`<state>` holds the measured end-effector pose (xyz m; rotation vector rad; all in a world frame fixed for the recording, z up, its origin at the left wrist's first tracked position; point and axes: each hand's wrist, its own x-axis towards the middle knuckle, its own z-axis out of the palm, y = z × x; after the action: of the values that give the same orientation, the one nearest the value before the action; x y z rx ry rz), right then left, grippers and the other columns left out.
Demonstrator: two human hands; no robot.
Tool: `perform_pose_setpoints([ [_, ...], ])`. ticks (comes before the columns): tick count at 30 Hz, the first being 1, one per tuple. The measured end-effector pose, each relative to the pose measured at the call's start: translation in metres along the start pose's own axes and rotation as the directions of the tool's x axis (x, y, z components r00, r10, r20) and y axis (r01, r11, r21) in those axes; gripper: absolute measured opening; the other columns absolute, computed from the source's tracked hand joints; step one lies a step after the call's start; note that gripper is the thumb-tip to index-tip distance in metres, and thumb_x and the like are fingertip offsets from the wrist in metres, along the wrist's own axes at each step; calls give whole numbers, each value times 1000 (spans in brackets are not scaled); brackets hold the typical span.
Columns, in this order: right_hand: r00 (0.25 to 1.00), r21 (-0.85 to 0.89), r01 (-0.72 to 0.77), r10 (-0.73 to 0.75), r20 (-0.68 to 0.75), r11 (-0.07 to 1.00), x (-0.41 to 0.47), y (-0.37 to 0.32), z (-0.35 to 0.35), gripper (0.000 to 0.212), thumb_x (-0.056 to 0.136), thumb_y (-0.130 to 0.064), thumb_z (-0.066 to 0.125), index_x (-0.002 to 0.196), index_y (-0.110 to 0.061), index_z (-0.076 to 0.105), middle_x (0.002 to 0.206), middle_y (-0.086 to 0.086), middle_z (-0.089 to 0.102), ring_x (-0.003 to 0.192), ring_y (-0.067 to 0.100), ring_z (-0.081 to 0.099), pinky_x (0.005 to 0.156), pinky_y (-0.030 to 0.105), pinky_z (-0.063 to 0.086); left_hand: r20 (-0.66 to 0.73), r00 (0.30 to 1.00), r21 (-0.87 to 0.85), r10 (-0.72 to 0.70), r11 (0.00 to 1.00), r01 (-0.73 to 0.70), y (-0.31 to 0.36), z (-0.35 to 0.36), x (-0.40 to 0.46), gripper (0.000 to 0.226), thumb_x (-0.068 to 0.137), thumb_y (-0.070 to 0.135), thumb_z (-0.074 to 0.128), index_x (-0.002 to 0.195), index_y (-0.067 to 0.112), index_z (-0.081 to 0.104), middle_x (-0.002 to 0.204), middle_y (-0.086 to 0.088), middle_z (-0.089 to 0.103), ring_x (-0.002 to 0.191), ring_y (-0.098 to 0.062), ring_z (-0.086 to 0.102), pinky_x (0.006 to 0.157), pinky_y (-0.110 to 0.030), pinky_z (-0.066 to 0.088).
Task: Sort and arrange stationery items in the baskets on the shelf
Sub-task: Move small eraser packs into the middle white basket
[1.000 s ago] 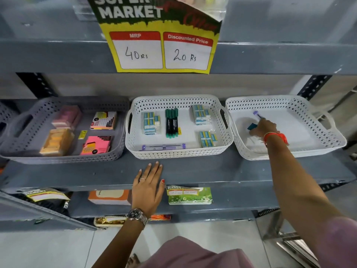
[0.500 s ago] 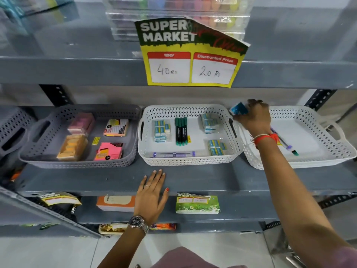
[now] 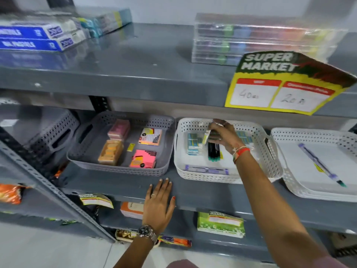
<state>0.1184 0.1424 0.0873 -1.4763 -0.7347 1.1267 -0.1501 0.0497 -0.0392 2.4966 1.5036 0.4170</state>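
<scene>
White middle basket point(image 3: 270, 167): right hand point(image 3: 222, 135) pinches a small eraser packet point(image 3: 206, 136) above it; left hand point(image 3: 159, 205) lies flat, fingers spread, on the shelf edge point(image 3: 202, 194).

- Shelf point(image 3: 135, 74): plain dark grey.
- Left basket point(image 3: 119, 169): grey, walls dotted with small holes.
- Middle basket point(image 3: 270, 167) and right basket point(image 3: 293, 182): white, same dotted walls.
- Sticky-note pads: bright pink point(image 3: 143, 158), pale pink point(image 3: 118, 129), orange point(image 3: 110, 154).
- Markers point(image 3: 213, 151): black with green ends.
- Pen point(image 3: 320, 164): purple, green tip.
- Price sign point(image 3: 286, 82): yellow border, dark green top, red-headed white boxes.
- Wristband point(image 3: 241, 151): red-orange.
</scene>
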Motion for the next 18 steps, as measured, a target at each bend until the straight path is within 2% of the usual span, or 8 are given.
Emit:
perform_pose_setpoints([
  [1,998,102,-41,37,44,994,2,2,6,7,85,-11,58,83,-17,62,68,7,58,65,24,59,77,43,55,5,1000,-2,0,1000,0,-1,0,0,51,86,35,35,125,12,58,129,-4,59,121,-20,54,107,-36,20],
  [3,986,269,-152,126,114,951,8,9,15,23,88,-11,51,66,-16,57,54,2,55,53,22,59,64,34,58,13,1000,6,10,1000,-10,-3,1,1,50,86,36,36,125,13,58,129,-2,59,121,-19,54,106,-36,20],
  [5,968,402,-242,195,155,883,14,15,23,28,88,-9,42,61,-16,45,41,-4,45,39,12,47,50,22,49,18,999,17,27,999,-28,-6,1,2,50,86,37,36,124,14,59,129,-1,60,120,-19,55,105,-37,22],
  [7,962,467,-272,231,143,841,19,22,31,31,90,-4,34,61,-15,36,35,-3,41,34,11,46,46,21,48,17,999,17,40,999,-40,-8,2,3,50,85,38,37,123,14,60,128,0,61,119,-19,56,104,-37,24],
  [10,959,474,-278,266,95,835,22,28,43,34,97,-2,30,66,-8,43,56,8,51,35,17,61,41,28,57,1,999,23,53,998,-53,-10,5,4,51,85,38,37,123,14,60,127,0,61,118,-19,57,104,-38,24],
  [13,967,426,-248,250,52,870,24,30,52,33,99,-4,30,78,-3,55,79,13,59,48,19,68,46,27,58,-14,998,22,68,997,-68,-11,7,4,51,85,38,37,124,14,59,128,-1,61,119,-20,56,105,-38,23],
  [16,970,376,-145,206,-129,915,31,36,52,28,95,5,38,75,-5,55,77,12,60,58,18,64,50,27,57,-38,997,11,73,997,-72,-12,9,5,50,86,38,37,124,13,59,128,-2,60,119,-21,56,105,-38,23],
  [18,954,321,-84,169,-246,943,37,40,51,22,91,10,43,82,-6,55,77,9,59,60,18,62,56,31,56,-54,996,0,76,997,-76,-12,10,5,50,86,37,38,124,12,59,128,-2,61,119,-21,56,105,-39,23],
])
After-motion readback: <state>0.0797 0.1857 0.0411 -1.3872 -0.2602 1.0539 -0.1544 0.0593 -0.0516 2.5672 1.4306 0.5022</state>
